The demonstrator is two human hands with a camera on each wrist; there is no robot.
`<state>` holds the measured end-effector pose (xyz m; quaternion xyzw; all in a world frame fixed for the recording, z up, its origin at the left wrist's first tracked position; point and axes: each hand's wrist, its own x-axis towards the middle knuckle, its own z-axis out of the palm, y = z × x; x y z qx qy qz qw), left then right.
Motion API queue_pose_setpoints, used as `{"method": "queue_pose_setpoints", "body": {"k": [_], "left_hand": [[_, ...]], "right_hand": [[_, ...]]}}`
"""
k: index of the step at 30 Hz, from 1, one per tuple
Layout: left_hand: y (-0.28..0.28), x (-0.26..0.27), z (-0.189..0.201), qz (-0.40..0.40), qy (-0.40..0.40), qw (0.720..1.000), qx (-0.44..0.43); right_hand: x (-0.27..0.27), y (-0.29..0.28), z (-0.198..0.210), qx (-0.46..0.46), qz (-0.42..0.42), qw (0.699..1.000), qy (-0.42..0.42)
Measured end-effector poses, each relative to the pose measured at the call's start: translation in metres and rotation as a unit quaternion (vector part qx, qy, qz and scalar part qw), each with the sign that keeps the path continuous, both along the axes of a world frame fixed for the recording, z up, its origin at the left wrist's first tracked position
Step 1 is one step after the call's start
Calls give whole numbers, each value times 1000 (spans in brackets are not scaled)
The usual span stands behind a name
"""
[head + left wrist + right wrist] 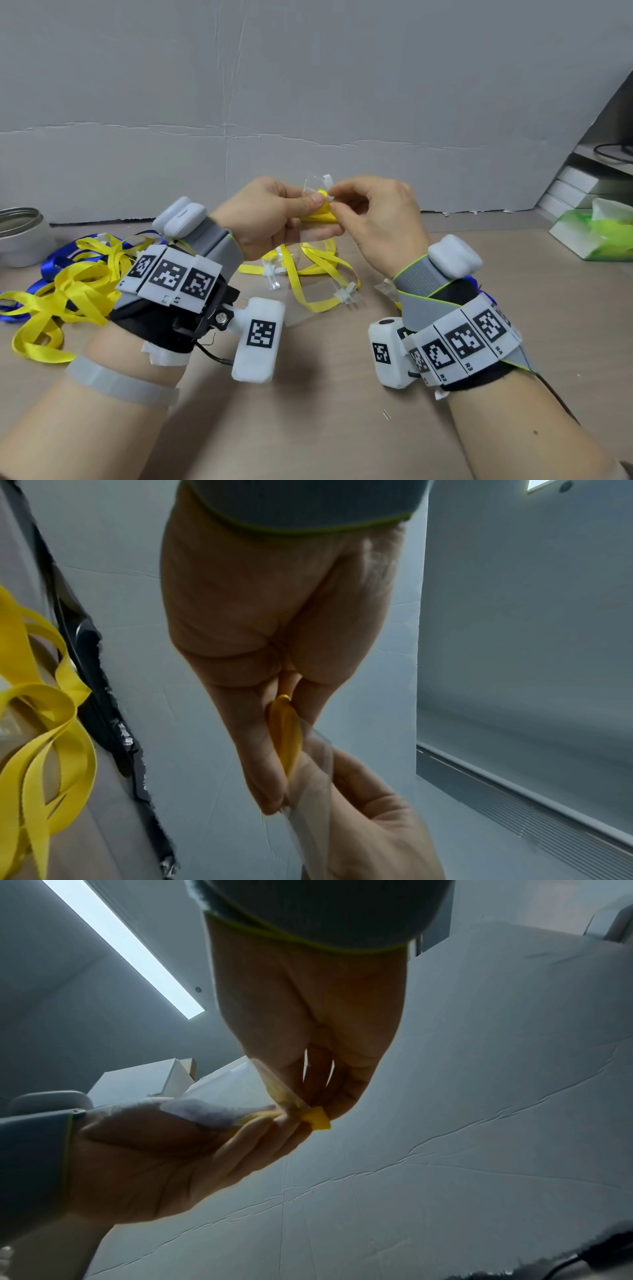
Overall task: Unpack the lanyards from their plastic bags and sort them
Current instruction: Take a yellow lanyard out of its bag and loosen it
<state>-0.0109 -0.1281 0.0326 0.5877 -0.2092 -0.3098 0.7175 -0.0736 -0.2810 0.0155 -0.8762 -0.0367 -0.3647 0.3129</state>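
Both hands are raised above the desk (342, 428), meeting over its middle. The left hand (270, 216) holds a clear plastic bag (315, 186) with a folded yellow lanyard (317, 214) inside it; its thumb presses the packet from above while the other fingers (253, 1134) lie stretched beneath it, so the lanyard sits sandwiched between thumb and fingers. In the left wrist view the yellow lanyard (286, 739) shows as a narrow band running along the gap between thumb and fingers, with the plastic bag (315, 791) trailing past the fingertips.

The right hand (380, 219) comes in from the opposite side with its fingers curled. Thumb and forefinger are pressed together, pinching the mouth of the plastic bag (274, 1085) right at the left fingertips. A small yellow corner of the lanyard (320, 1121) pokes out just beyond the right fingertips, touching them.

Below the fingers, loose yellow lanyards (318, 274) with clear clips lie spread on the desk. Off to the left of the left hand sits a tangled pile of yellow and blue lanyards (68, 281), well apart from the fingers. A metal-rimmed white cup (20, 236) stands beyond that pile, and a green tissue pack (596, 233) lies far right.
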Motion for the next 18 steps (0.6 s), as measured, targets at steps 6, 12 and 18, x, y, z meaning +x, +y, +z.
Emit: {"method": "queue_pose_setpoints", "body": {"k": [6,12,18], "left_hand": [[4,5,-3,25,-10,1000,3],[7,7,-3,-23,-3,999,22],[9,8,-2,-32,6,999,14]], "right_hand": [[0,2,-1,-89,30,994,53],[2,0,-2,-132,35,989,57],[2,1,-2,-109,26,993,35]]}}
